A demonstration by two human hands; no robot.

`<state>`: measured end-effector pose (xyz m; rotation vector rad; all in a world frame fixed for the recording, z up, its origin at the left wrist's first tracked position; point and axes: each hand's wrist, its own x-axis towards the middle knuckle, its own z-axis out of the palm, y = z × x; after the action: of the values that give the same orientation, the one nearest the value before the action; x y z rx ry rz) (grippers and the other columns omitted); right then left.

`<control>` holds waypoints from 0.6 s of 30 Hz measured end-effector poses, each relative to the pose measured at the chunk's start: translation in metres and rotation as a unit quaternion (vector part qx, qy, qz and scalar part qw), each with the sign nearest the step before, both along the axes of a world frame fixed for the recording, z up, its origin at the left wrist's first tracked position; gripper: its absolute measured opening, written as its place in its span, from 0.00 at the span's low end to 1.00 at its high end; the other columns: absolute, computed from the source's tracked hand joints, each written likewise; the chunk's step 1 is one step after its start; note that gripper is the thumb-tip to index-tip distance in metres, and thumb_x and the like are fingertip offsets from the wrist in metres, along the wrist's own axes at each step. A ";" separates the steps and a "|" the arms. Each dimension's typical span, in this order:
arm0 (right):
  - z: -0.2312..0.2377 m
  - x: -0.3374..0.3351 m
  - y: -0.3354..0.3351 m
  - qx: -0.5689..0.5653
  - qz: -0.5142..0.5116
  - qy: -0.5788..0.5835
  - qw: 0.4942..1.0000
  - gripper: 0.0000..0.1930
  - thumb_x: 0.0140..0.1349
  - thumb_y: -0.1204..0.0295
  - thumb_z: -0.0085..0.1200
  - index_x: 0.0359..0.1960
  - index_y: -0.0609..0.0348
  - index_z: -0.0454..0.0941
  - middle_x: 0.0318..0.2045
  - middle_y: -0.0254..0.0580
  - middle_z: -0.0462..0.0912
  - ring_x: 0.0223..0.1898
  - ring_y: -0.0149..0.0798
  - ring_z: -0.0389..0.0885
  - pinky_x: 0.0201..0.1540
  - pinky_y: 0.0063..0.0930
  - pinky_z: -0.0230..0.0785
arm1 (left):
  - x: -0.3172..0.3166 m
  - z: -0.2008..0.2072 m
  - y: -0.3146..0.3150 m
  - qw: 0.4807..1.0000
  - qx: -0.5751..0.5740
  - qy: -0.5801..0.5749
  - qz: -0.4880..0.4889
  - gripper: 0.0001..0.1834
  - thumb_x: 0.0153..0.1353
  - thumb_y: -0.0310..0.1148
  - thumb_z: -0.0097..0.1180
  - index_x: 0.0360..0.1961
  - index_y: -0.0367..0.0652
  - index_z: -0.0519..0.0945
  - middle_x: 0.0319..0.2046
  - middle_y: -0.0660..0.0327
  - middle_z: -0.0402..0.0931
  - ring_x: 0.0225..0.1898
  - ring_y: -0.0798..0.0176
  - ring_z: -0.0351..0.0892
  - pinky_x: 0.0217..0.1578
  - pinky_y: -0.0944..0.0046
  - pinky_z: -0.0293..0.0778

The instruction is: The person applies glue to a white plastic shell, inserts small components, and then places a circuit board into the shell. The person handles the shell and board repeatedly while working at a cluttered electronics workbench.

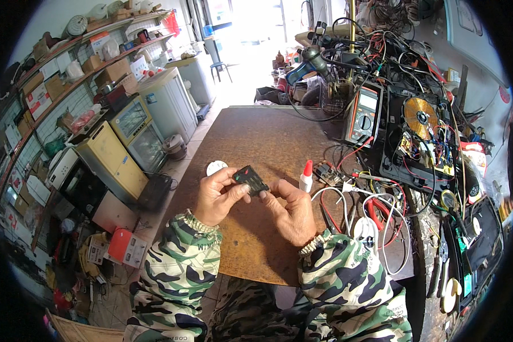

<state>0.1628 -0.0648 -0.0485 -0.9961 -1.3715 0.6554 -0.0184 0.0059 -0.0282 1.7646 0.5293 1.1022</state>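
Note:
A small, flat, dark rectangular piece (249,180) with a tiny red mark is held up over the brown table. My left hand (215,196) pinches its left end between thumb and fingers. At its right end, the thumb and fingers of my right hand (292,211) close on the edge. Whether it is a circuit board or a casing I cannot tell. Just right of my right hand stands a small white bottle (306,182) with a red cap. A round white disc (216,168) lies behind my left hand.
The brown tabletop (262,137) spreads ahead. On its right are a multimeter (363,114), an opened appliance with a copper coil (420,117), red-handled pliers (376,214) and tangled cables. A heat gun-like blue tool (308,65) hangs farther back. Shelves and fridges (111,157) line the left.

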 end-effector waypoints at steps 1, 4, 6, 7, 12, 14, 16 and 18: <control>0.004 -0.001 -0.003 0.014 -0.009 -0.015 1.000 0.06 0.64 0.75 0.58 0.32 0.65 0.76 0.21 0.37 0.74 0.25 0.27 0.70 0.27 0.27 0.65 | -0.002 0.005 -0.001 1.000 0.005 0.009 0.004 0.16 0.67 0.28 0.58 0.52 0.29 0.75 0.38 0.58 0.82 0.33 0.69 0.81 0.35 0.69 0.79; 0.010 -0.004 -0.005 0.044 -0.023 -0.025 0.998 0.06 0.63 0.75 0.59 0.33 0.65 0.76 0.22 0.36 0.74 0.25 0.26 0.70 0.28 0.26 0.66 | -0.004 0.009 -0.004 1.000 0.001 0.016 0.010 0.15 0.69 0.30 0.55 0.51 0.29 0.76 0.36 0.58 0.82 0.31 0.69 0.81 0.33 0.70 0.79; 0.004 -0.007 -0.001 0.049 -0.014 0.015 0.999 0.06 0.63 0.75 0.59 0.33 0.65 0.76 0.22 0.34 0.75 0.25 0.25 0.70 0.28 0.25 0.66 | -0.002 0.007 -0.004 1.000 0.003 0.018 0.004 0.16 0.69 0.30 0.55 0.52 0.29 0.76 0.36 0.57 0.82 0.31 0.69 0.81 0.33 0.70 0.78; 0.002 -0.007 0.001 0.038 -0.001 0.046 0.998 0.06 0.63 0.75 0.60 0.33 0.64 0.76 0.22 0.33 0.75 0.25 0.24 0.69 0.28 0.24 0.66 | -0.002 0.006 -0.004 1.000 0.010 0.022 -0.001 0.16 0.69 0.29 0.55 0.53 0.29 0.76 0.36 0.57 0.82 0.31 0.69 0.82 0.33 0.70 0.78; -0.001 -0.003 0.004 -0.044 0.031 0.122 0.991 0.09 0.64 0.72 0.62 0.30 0.61 0.75 0.22 0.27 0.75 0.25 0.21 0.67 0.27 0.20 0.63 | 0.003 0.001 -0.010 0.999 0.027 0.030 -0.015 0.18 0.68 0.26 0.56 0.55 0.26 0.74 0.38 0.56 0.81 0.33 0.66 0.82 0.33 0.68 0.81; 0.001 -0.003 0.003 -0.064 0.017 0.114 0.991 0.10 0.64 0.71 0.63 0.29 0.61 0.74 0.22 0.27 0.74 0.25 0.21 0.66 0.26 0.20 0.62 | 0.004 0.000 -0.013 0.999 0.022 0.034 -0.034 0.18 0.67 0.26 0.56 0.54 0.26 0.74 0.38 0.56 0.81 0.33 0.66 0.83 0.34 0.69 0.81; 0.004 -0.003 0.001 -0.070 0.012 0.114 0.991 0.11 0.64 0.70 0.62 0.28 0.61 0.74 0.21 0.26 0.73 0.24 0.21 0.66 0.25 0.20 0.60 | 0.005 0.000 -0.015 0.998 0.014 0.041 -0.047 0.17 0.67 0.26 0.57 0.54 0.26 0.74 0.38 0.56 0.82 0.33 0.66 0.83 0.34 0.69 0.81; 0.005 -0.004 0.001 -0.061 0.016 0.122 0.991 0.11 0.65 0.70 0.61 0.28 0.61 0.74 0.21 0.26 0.72 0.24 0.21 0.65 0.24 0.21 0.60 | 0.006 0.001 -0.014 0.998 -0.003 0.030 -0.052 0.17 0.67 0.26 0.57 0.53 0.26 0.75 0.38 0.56 0.82 0.33 0.67 0.83 0.34 0.69 0.81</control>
<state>0.1587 -0.0637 -0.0439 -0.9586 -1.1451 0.8644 -0.0125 -0.0082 -0.0271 1.8042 0.4698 0.9772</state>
